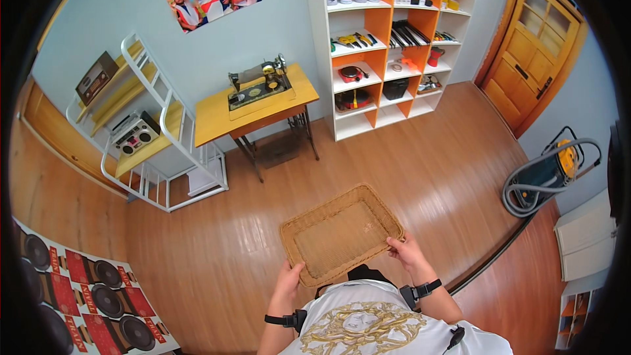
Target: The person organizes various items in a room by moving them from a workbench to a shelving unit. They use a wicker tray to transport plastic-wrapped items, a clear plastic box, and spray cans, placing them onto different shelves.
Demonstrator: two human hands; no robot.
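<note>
A shallow rectangular wicker basket (338, 227) is held level in front of my body, and nothing lies in it. My left hand (287, 279) grips its near left corner, the thumb over the rim. At the near right corner, my right hand (406, 252) is closed on the rim in the same way. The fingers under the basket are hidden. Each forearm wears a black strap with a small device.
Ahead stand a sewing machine (257, 85) on a yellow table (213, 121) and a white-orange shelf unit (360, 123) with tools and cans. A white rack (167, 133) with radios is left. A vacuum cleaner (542, 174) and wooden door (536, 46) are right. Speaker-printed boxes (98, 289) sit lower left.
</note>
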